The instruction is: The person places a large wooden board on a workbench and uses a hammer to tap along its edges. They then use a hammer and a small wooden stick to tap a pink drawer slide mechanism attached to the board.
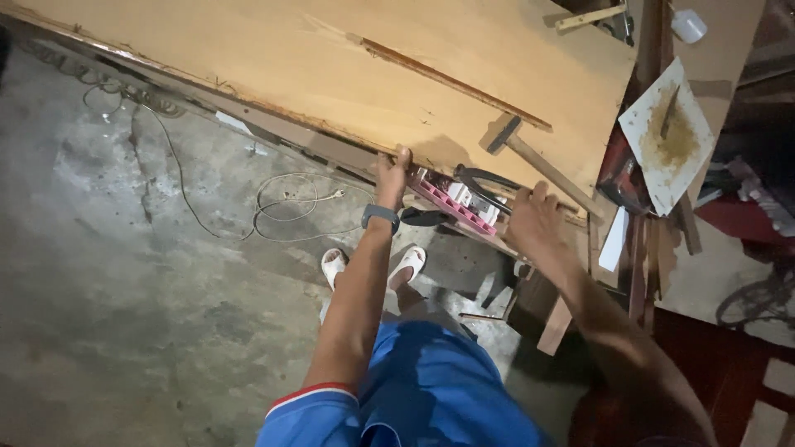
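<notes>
Plywood (348, 66), a large tan sheet, fills the upper half of the frame, lying slantwise on a tabletop (464, 223) whose edge shows just beneath it. The left hand (392, 175) sits at centre frame, fingers curled over the sheet's near edge and gripping it; a dark watch (380, 217) bands that wrist. The right hand (534, 219), right of centre, rests at the same near edge with fingers spread and half open; how firmly it holds the sheet cannot be told. Between the two hands, under the sheet's edge, lies a pink tray (454, 207) with small pale pieces in it, and a black cable (484, 184) loops just above it. A hammer (538, 161) lies on the sheet just above the right hand, its dark head toward centre. A thin wood strip (451, 81) lies along the sheet higher up. At upper right is a white tile (667, 136) smeared brown. On the concrete floor (124, 290) at left lies a coiled white cord (290, 203). White sandals (373, 265) show below the left hand.
</notes>
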